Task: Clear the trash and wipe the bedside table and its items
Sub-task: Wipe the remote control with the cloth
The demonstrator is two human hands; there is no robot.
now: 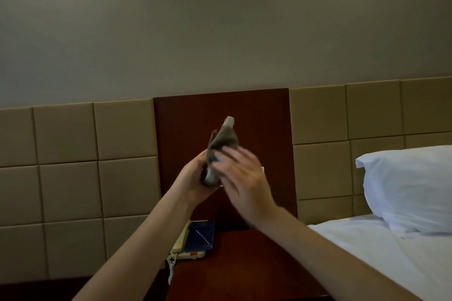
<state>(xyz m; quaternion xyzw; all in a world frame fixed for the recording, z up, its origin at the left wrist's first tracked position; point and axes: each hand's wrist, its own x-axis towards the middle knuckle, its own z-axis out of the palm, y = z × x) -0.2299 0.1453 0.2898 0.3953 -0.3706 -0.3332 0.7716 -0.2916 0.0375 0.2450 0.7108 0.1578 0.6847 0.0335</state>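
Note:
My left hand (pixel 195 179) holds a pale grey remote control (pixel 229 121) upright in front of the dark wood wall panel, well above the bedside table (pixel 244 259). A grey-brown cloth (pixel 223 140) is wrapped around the remote's middle, so only its top end and its lower end (pixel 211 177) show. My right hand (pixel 241 173) presses the cloth against the remote; it is blurred. Both forearms reach up from the bottom of the view.
A cream telephone (pixel 182 248) with a coiled cord and a dark blue card holder (pixel 200 236) stand at the table's back left. A bed with white sheets (pixel 381 259) and a pillow (pixel 411 186) lies to the right. Padded beige panels (pixel 73 166) line the wall.

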